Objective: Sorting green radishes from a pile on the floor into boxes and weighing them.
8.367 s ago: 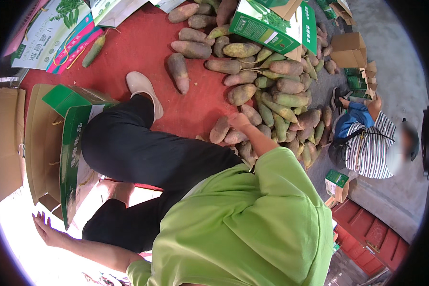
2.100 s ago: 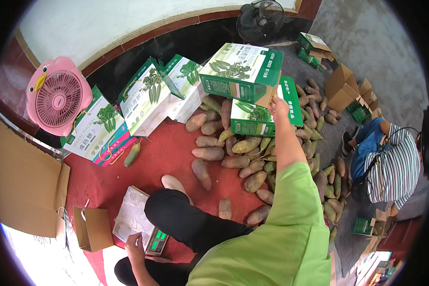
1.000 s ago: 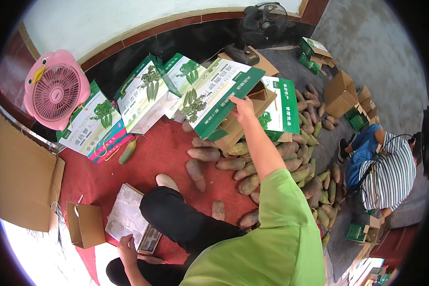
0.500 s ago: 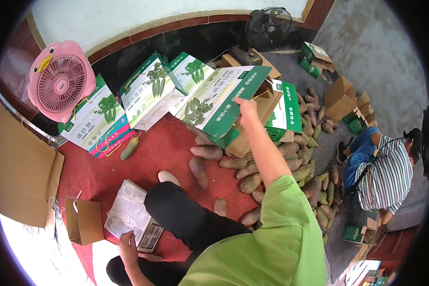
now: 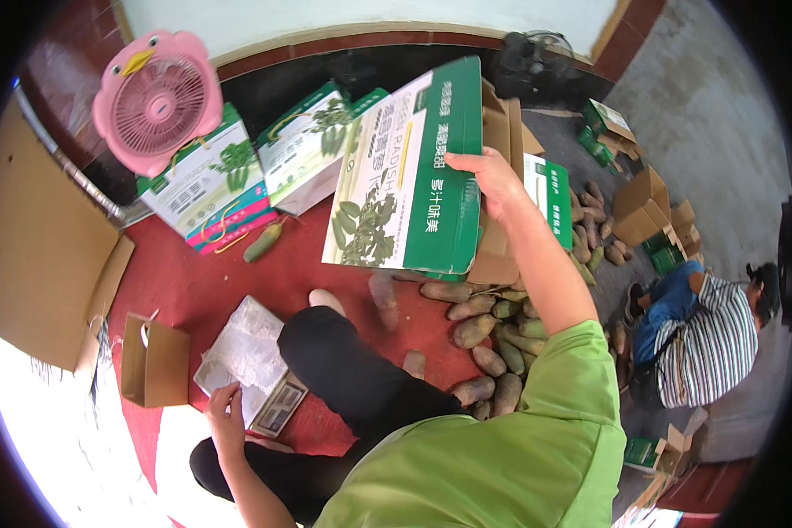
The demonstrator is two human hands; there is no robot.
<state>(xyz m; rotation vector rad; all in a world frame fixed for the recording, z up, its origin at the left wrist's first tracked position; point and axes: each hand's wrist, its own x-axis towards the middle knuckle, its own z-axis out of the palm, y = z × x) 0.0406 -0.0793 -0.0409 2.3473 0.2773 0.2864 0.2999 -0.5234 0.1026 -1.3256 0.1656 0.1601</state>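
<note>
My right hand (image 5: 495, 180) reaches forward and is closed on the edge of a white and green carton (image 5: 374, 189) printed with leafy radishes, the thumb lying over its green side panel. The carton is raised and tilted above the red floor, with brown cardboard inner sides showing beside my wrist. My left hand (image 5: 226, 421) hangs near my knee, its fingers loosely bent and apart, with nothing visible in them. Just beyond it lies a flat scale (image 5: 246, 339) with a wrinkled plastic-covered top and a display panel at its near end.
Several radishes (image 5: 473, 331) lie heaped right of my legs. Printed cartons (image 5: 204, 185) and a pink fan (image 5: 160, 106) stand far left; a black fan (image 5: 532, 66) is by the wall. A small brown box (image 5: 156, 363) sits beside the scale. Another person (image 5: 711, 339) crouches at right.
My right hand has lifted the carton and turned it more upright, bringing its printed face nearer. My left hand has moved up slightly beside the scale. The whole view has shifted somewhat.
</note>
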